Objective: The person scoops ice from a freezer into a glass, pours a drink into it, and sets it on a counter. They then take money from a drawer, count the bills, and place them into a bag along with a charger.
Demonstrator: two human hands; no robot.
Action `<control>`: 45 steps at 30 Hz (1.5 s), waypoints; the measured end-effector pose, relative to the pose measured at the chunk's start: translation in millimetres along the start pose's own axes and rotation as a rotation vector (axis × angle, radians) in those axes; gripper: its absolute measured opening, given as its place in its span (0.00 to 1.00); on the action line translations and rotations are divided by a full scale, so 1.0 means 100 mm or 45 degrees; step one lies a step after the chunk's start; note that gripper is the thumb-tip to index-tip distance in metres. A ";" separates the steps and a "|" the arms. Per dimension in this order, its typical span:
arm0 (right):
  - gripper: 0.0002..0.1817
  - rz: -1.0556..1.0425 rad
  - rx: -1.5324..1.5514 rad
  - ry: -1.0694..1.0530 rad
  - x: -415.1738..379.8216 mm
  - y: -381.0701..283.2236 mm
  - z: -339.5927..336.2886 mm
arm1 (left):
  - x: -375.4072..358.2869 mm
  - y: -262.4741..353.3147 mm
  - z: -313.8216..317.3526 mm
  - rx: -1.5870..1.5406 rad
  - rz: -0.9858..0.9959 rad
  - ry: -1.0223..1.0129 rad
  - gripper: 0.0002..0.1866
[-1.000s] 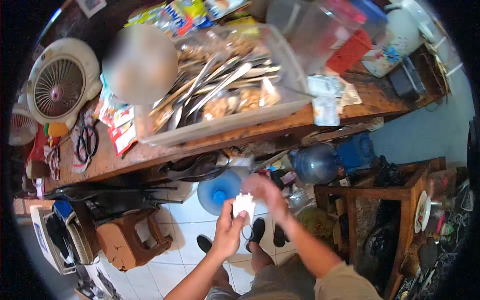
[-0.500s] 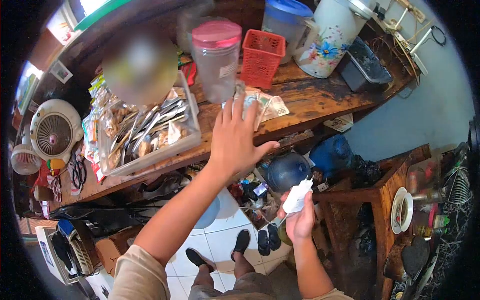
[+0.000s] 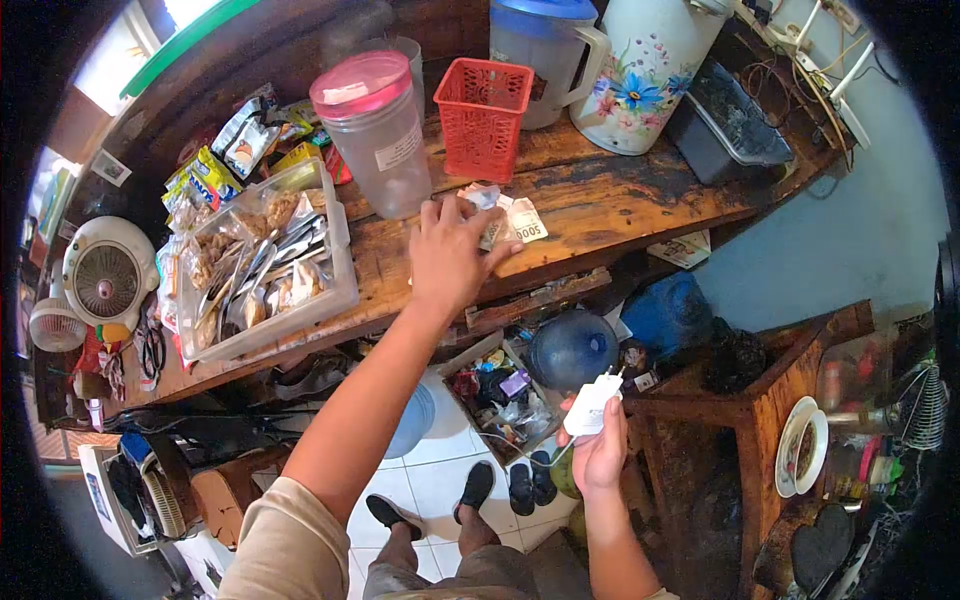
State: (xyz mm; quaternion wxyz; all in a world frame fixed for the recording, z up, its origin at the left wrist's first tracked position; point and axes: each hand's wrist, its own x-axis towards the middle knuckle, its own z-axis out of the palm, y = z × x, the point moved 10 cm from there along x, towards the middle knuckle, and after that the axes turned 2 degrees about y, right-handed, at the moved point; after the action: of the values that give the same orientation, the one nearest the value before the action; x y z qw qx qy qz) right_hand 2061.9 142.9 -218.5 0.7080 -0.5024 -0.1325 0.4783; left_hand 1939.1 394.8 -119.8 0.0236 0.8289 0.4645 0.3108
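Note:
Banknotes lie on the wooden counter, in front of the red plastic basket. My left hand rests at their left side, its fingers curled down and closed on the notes' edge. Just left of it stands a clear container with a pink lid. Lower right, over the floor, my right hand is closed around a white charger, its two prongs pointing up and a cable trailing from the bottom.
A plastic tray of spoons and snack packs sits on the counter's left part, near a fan. Behind are a jug and a flowered flask. Below stand a blue water bottle and a wooden stand.
My left hand has gone from spread fingers over the notes to curled fingers gripping them. The view has shifted a little. My right hand still holds the charger.

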 end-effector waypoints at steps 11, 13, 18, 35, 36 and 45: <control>0.19 -0.087 0.005 -0.029 0.13 -0.05 0.03 | 0.05 0.30 -0.36 -0.013 0.355 0.006 0.29; 0.17 -0.101 -0.028 -0.036 0.21 -0.08 0.06 | -0.04 0.36 -0.59 -0.062 0.460 0.014 0.31; 0.15 -0.168 -0.174 -0.096 0.49 -0.34 0.22 | -0.01 0.12 -0.40 -0.009 0.387 -0.440 0.44; 0.16 -0.116 -0.127 -0.089 0.62 -0.31 0.18 | 0.34 0.41 0.27 0.360 0.931 -0.827 0.32; 0.15 -0.103 -0.111 -0.077 0.61 -0.28 0.15 | 0.33 0.38 0.29 0.364 0.930 -0.826 0.32; 0.15 0.046 0.095 -0.188 0.15 -0.15 0.33 | 0.25 0.58 -0.61 -0.075 0.347 -0.259 0.19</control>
State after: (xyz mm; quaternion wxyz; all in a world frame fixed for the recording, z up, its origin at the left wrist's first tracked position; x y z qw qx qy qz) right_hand 2055.3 173.8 -194.9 0.7059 -0.4412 -0.1574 0.5313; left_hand 1959.5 366.6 -39.4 0.0526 0.9104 0.3337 0.2389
